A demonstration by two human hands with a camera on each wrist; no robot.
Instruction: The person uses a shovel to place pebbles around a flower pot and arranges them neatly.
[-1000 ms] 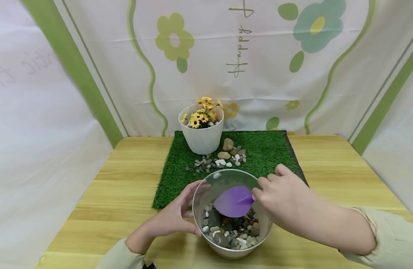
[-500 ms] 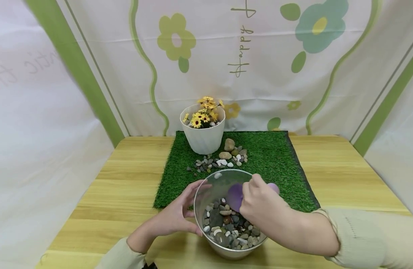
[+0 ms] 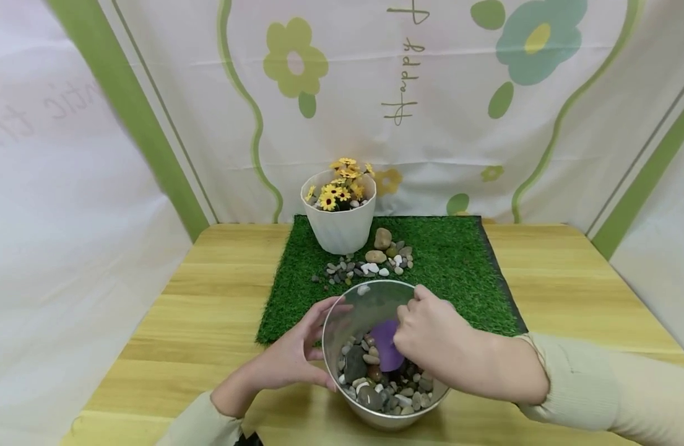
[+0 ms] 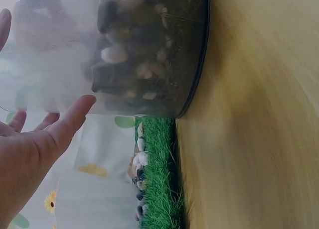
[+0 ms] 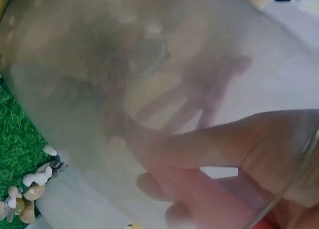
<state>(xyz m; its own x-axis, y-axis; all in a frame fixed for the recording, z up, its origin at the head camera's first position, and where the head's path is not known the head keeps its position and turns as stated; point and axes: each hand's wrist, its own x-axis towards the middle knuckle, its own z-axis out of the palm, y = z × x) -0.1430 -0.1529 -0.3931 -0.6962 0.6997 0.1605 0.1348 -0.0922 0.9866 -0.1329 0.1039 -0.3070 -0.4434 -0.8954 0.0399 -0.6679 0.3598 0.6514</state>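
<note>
My right hand (image 3: 436,331) grips a small purple shovel (image 3: 386,347), its blade down among the pebbles (image 3: 372,396) inside a clear plastic bucket (image 3: 383,422). The fist hides most of the handle. In the right wrist view, the right hand's fingers and the handle (image 5: 199,194) show hazily through the bucket wall. My left hand (image 3: 288,356) rests against the bucket's left side with spread, fairly straight fingers. From the left wrist, a fingertip touches the cloudy wall, and pebbles (image 4: 114,54) and dark soil-like matter show through it.
Behind the bucket lies a green grass mat (image 3: 447,266) with loose stones (image 3: 375,267). A white pot (image 3: 342,232) of yellow flowers (image 3: 342,189) stands at its back. Wooden table (image 3: 219,291) surrounds the mat, and a printed curtain (image 3: 347,136) hangs behind.
The right hand has moved left over the bucket and tilted the shovel from nearly flat to steeper, its blade now lower among the pebbles. The left hand has stayed put.
</note>
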